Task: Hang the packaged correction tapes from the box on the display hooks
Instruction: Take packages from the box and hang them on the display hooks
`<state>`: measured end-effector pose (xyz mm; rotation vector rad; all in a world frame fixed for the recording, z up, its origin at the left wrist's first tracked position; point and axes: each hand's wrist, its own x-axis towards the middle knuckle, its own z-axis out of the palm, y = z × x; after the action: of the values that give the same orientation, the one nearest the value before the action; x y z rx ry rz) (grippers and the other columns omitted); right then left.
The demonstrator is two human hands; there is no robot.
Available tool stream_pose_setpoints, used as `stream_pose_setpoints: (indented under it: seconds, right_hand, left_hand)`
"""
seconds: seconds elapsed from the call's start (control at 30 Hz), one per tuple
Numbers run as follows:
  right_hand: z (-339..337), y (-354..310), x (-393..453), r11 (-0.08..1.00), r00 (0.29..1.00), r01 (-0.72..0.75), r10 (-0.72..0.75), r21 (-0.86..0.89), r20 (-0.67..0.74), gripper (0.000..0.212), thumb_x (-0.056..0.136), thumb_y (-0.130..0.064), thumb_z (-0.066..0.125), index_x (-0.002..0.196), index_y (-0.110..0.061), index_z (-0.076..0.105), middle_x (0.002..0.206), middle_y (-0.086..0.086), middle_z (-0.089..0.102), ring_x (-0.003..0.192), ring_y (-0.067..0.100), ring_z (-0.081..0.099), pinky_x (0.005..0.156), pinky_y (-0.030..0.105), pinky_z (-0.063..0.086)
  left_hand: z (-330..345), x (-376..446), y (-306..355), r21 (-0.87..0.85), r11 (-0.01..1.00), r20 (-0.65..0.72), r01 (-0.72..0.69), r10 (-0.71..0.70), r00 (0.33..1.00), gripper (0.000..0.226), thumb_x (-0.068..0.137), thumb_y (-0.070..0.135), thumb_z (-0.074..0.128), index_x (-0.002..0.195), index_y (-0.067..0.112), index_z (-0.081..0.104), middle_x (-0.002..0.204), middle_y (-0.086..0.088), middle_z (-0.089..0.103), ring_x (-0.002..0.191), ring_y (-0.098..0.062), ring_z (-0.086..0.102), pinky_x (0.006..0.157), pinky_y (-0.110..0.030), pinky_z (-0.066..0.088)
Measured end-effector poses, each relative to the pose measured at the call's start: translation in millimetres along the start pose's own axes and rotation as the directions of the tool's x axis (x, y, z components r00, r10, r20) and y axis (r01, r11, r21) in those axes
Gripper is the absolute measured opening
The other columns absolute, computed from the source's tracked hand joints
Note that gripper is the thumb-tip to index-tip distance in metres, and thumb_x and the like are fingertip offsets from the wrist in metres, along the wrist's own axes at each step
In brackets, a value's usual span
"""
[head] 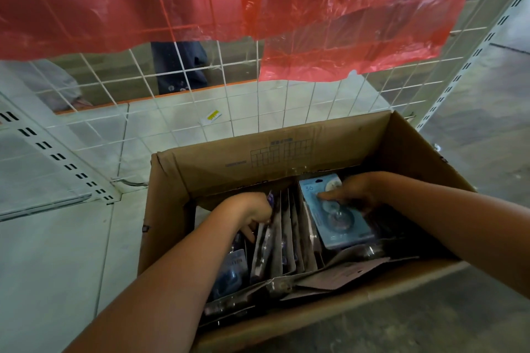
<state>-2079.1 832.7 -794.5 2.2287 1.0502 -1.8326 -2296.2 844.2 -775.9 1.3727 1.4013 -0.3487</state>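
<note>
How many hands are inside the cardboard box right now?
2: the left hand grips upright packs at the brown cardboard box's left; the right hand holds a pale blue pack at its right.

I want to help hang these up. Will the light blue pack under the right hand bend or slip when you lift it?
The light blue pack looks like flat card under a clear plastic bubble, so it is probably fairly stiff and light. The glossy front may be a little slippery. The right hand is gripping it by its top end, which probably suits it. It should not roll.

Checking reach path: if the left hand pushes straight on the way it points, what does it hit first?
Likely the upright dark packaged correction tapes the left hand already touches inside the brown cardboard box; depth is unclear.
</note>
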Motion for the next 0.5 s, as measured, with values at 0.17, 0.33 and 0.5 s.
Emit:
stream_pose_setpoints:
  seconds: [0.17, 0.33, 0.5]
  right_hand:
    - [-19, 2, -30, 0.994, 0.992, 0.070, -0.062, 0.078, -0.109, 0.024, 0.090, -0.009, 0.060, 0.113, -0.004, 0.054, 0.090, 0.009, 0.064, 0.081, 0.022, 0.061, 0.067, 0.034, 0.052]
    - [-23, 10, -55, 0.990, 0.982, 0.130, -0.122, 0.051, -0.143, 0.005, 0.090, -0.007, 0.059, 0.095, -0.006, 0.059, 0.079, 0.007, 0.067, 0.076, 0.019, 0.062, 0.064, 0.030, 0.052]
    - [-28, 6, -100, 0.943, 0.937, 0.312, -0.287, 0.111, -0.199, 0.006, 0.090, -0.010, 0.059, 0.095, -0.009, 0.062, 0.077, 0.003, 0.071, 0.066, 0.013, 0.067, 0.060, 0.024, 0.056]
  left_hand:
    - [-17, -15, 3, -0.010, 0.996, -0.006, -0.093, 0.093, 0.996, 0.036, 0.095, -0.001, 0.041, 0.128, 0.011, 0.048, 0.120, -0.014, 0.058, 0.109, -0.029, 0.058, 0.091, -0.047, 0.052]
    - [-38, -45, 6, -0.170, 0.949, -0.049, -0.265, 0.261, 0.964, 0.013, 0.097, 0.011, 0.049, 0.091, 0.017, 0.060, 0.086, -0.003, 0.064, 0.077, -0.014, 0.059, 0.073, -0.032, 0.050]
    - [-62, -80, 0, -0.352, 0.841, -0.159, -0.410, 0.378, 0.912, 0.008, 0.095, 0.017, 0.052, 0.095, 0.015, 0.060, 0.090, -0.001, 0.068, 0.081, -0.014, 0.062, 0.072, -0.029, 0.050]
